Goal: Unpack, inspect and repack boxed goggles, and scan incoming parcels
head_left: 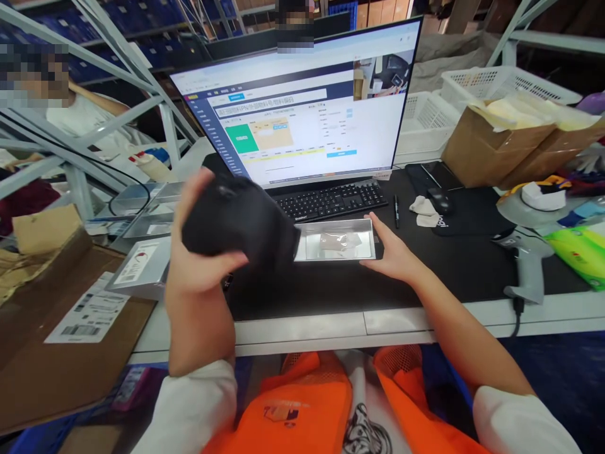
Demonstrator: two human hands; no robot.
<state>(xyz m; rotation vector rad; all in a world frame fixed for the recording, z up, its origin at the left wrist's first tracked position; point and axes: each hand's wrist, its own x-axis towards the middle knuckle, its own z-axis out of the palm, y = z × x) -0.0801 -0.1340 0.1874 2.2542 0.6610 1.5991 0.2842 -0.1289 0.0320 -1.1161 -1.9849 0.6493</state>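
My left hand [193, 252] is closed around a black handheld device [241, 224], which it holds above the black desk mat [449, 265] and which is blurred by motion. My right hand [390, 249] rests at the right end of a flat silver package [338, 241], fingers curled on its edge. The package lies on the mat just in front of the black keyboard [331, 200]. Behind the keyboard stands a monitor [302, 107] showing a software form.
A grey barcode scanner [527, 265] lies at the right near green packets [579, 252]. A mouse [438, 200], a pen [396, 211], cardboard boxes [491, 148] and white baskets [501, 85] stand at the back right. An open carton [57, 315] and silver bags [142, 265] are at the left. Another person [94, 120] sits beyond the metal frame.
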